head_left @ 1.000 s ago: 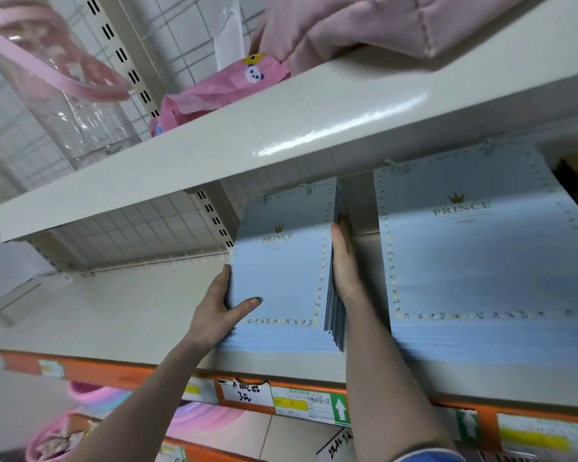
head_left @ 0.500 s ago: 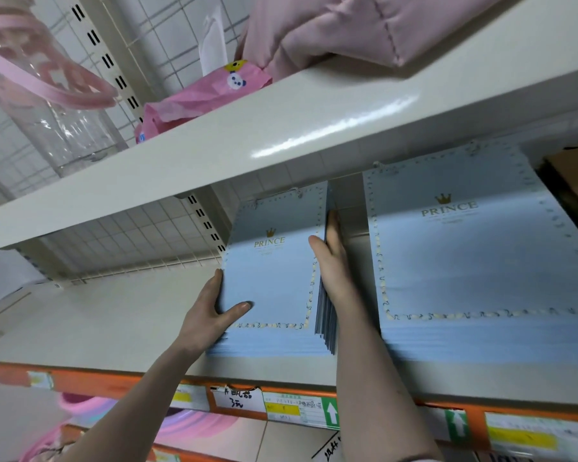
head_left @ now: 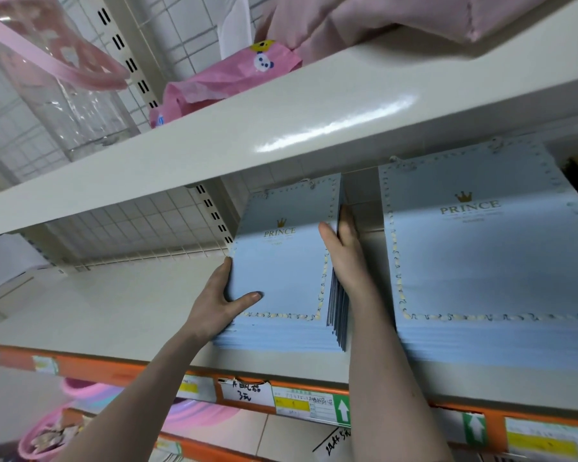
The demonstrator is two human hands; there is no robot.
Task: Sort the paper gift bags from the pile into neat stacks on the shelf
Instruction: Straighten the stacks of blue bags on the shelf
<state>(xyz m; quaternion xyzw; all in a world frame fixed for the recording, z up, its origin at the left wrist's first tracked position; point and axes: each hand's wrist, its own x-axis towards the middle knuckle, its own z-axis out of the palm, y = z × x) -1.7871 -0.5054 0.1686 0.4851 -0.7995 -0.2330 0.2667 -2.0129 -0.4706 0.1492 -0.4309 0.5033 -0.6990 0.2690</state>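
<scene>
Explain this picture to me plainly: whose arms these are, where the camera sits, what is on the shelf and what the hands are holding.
No machine here: these are a person's two bare arms, filmed by one wide-angle camera worn on their head, looking forward at a shop shelf.

On the shelf lie two stacks of flat light-blue paper gift bags printed with a gold crown and the word PRINCE. The small stack sits between the hands. The large stack lies to its right, apart from it.

The left hand grips the small stack's left edge, thumb laid on top. The right hand grips its right edge, thumb on top, fingers along the side. They seem to be squaring the stack.

On the upper shelf lie pink bags. Price labels run along the orange front strip.
</scene>
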